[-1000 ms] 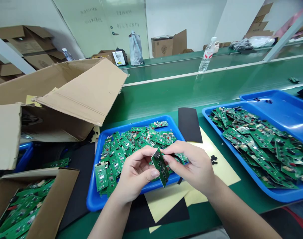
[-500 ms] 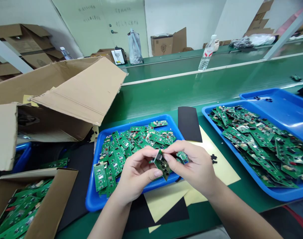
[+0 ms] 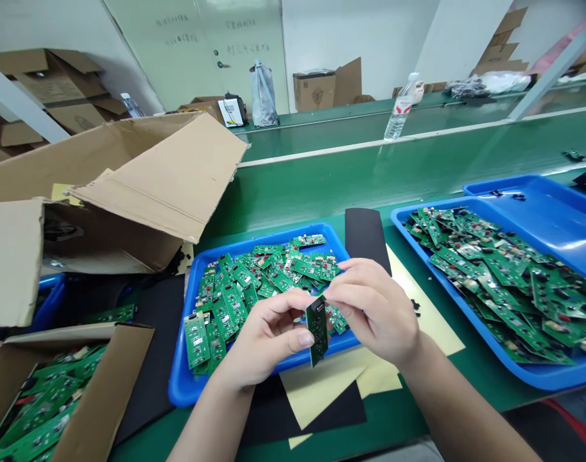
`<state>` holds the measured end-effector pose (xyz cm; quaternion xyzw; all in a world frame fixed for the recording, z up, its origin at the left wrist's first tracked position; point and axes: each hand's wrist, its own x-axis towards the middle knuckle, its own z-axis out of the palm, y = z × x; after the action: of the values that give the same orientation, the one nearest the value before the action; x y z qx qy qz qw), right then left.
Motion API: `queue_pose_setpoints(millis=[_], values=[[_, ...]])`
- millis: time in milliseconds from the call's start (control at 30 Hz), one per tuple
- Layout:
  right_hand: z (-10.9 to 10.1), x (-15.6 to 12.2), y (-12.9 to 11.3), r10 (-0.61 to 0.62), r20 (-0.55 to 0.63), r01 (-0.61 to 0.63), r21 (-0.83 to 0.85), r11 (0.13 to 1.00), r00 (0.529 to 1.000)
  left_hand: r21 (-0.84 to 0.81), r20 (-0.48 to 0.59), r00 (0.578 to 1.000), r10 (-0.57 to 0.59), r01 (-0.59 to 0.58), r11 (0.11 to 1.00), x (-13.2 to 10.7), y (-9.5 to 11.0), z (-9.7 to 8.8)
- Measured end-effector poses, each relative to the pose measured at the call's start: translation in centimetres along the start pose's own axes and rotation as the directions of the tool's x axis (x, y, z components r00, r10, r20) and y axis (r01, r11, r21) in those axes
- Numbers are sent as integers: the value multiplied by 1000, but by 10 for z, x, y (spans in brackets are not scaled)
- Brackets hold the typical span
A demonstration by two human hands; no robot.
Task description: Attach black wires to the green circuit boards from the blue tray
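Observation:
A small green circuit board (image 3: 317, 330) stands nearly upright in front of me, its face with dark parts turned partly to the right. My left hand (image 3: 278, 337) pinches it along its left edge between thumb and fingers. At the board's top edge, my right hand (image 3: 377, 308) is closed in a pinch, fingertips touching or almost touching it; whether a separate small piece is between them is hidden. Beneath and behind both hands lies a blue tray (image 3: 177, 385) with many similar green boards (image 3: 232, 301).
To the right, another blue tray (image 3: 507, 369) is heaped with boards, beside a further blue tray (image 3: 557, 199). An open carton (image 3: 162, 173) and a smaller box of boards (image 3: 104, 385) stand left. Yellow sheets (image 3: 316, 388) and black sheets (image 3: 367, 240) lie around. A water bottle (image 3: 398, 115) stands behind.
The board has turned more upright and sits slightly lower. My right hand has shifted its grip up to the board's top edge, its fingers now more bunched. My left hand keeps hold.

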<state>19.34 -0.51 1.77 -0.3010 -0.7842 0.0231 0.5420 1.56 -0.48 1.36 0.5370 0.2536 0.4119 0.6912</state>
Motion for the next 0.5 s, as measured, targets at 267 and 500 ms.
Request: queue_pose_setpoints(millis=[267, 500], values=[[1, -1, 2, -13, 89, 15, -22, 1000, 996, -145, 41, 980, -194, 198, 969, 0, 4, -1], [6, -2, 9, 76, 68, -68, -115, 991, 995, 201, -116, 988, -99, 121, 972, 2, -3, 1]])
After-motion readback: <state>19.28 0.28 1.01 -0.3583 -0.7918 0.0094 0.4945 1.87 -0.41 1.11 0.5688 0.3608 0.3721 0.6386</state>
